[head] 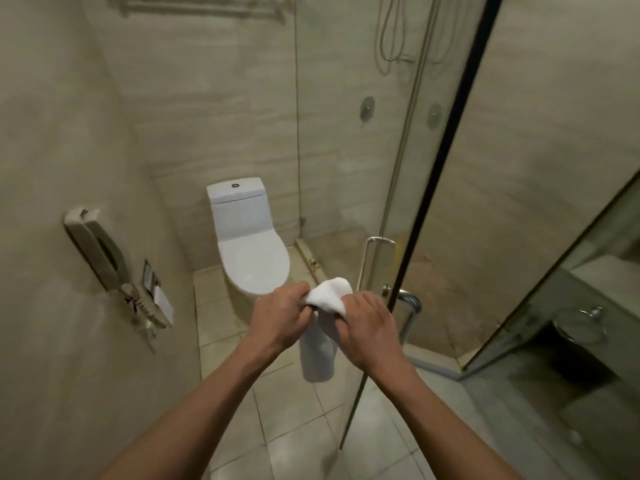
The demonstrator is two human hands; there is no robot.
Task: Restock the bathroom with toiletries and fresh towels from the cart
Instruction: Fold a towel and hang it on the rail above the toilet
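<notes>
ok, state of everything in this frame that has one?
towel: partly unfolded, hanging down
left hand: grips towel's top
right hand: grips towel's top
toilet lid: closed
shower door: swung open
wall phone: hung on its cradle

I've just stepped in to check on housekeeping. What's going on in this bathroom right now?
A person stands facing the white ceramic toilet and holds a small white cloth towel out in front. The left hand and the right hand both grip its bunched upper part, while the rest hangs down between them. The towel is not yet hung or set down anywhere. The glass shower enclosure is to the right.
</notes>
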